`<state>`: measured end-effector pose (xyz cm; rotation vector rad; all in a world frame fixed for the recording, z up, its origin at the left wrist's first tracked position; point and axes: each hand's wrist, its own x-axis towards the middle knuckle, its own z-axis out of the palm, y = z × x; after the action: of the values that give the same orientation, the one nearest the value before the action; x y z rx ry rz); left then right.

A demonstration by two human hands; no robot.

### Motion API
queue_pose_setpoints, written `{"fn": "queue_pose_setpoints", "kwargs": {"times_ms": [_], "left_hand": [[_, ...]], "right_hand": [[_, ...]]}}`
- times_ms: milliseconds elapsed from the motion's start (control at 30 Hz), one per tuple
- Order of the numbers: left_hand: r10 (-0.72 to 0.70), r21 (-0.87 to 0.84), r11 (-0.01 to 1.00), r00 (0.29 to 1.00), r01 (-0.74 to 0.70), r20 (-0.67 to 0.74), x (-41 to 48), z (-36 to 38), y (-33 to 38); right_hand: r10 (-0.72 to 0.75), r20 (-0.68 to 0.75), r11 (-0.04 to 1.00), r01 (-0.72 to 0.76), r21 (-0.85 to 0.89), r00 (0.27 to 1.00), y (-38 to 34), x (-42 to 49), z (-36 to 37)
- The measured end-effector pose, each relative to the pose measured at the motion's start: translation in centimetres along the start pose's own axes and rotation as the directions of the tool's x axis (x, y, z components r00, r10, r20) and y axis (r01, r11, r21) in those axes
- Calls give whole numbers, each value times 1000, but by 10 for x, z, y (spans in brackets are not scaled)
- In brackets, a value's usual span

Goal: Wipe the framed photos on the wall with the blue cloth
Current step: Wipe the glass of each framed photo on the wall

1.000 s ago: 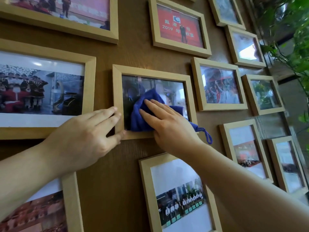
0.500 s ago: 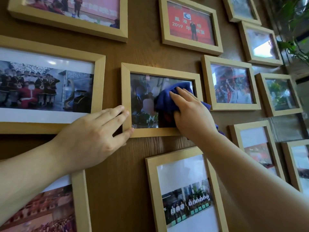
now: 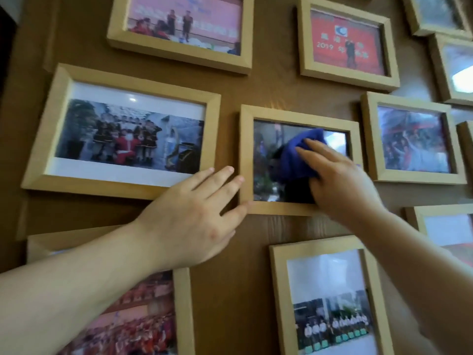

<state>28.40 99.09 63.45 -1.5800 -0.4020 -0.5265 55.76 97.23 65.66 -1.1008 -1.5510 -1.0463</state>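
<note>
A small light-wood framed photo (image 3: 246,160) hangs in the middle of the brown wall. My right hand (image 3: 340,183) presses the blue cloth (image 3: 294,157) flat against the right half of its glass, fingers spread over the cloth. My left hand (image 3: 197,213) lies flat on the wall, fingers apart, with fingertips touching the frame's lower left corner and left edge. Part of the cloth is hidden under my right palm.
Several more light-wood framed photos surround it: a wide one (image 3: 122,134) to the left, a red one (image 3: 348,44) above right, one (image 3: 412,139) to the right, one (image 3: 327,301) below. Brown wood-grain wall (image 3: 230,290) shows between them.
My right hand and the cloth moved from the left part of the glass to the right part. The camera shifted, so the frames sit further right in view. My left hand stayed at the frame's corner.
</note>
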Motion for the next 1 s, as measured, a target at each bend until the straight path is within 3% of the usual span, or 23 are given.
{"fn": "queue_pose_setpoints", "kwargs": {"times_ms": [133, 267, 567, 767, 1000], "left_hand": [[-12, 15, 1000, 1000, 12, 20, -27, -13, -25], [-50, 56, 997, 998, 47, 47, -66, -25, -61], [-122, 130, 986, 984, 106, 127, -142, -39, -127], [-170, 142, 979, 974, 148, 152, -172, -36, -149], [-247, 110, 966, 963, 235, 113, -182, -25, -157]], "right_hand": [[230, -71, 963, -216, 162, 971, -13, 9, -8], [277, -165, 936, -227, 268, 947, -44, 20, -13], [-72, -340, 975, 138, 175, 938, -151, 52, 12], [-189, -288, 973, 218, 71, 939, -202, 67, 37], [-258, -78, 966, 256, -36, 963, -250, 89, 57]]}}
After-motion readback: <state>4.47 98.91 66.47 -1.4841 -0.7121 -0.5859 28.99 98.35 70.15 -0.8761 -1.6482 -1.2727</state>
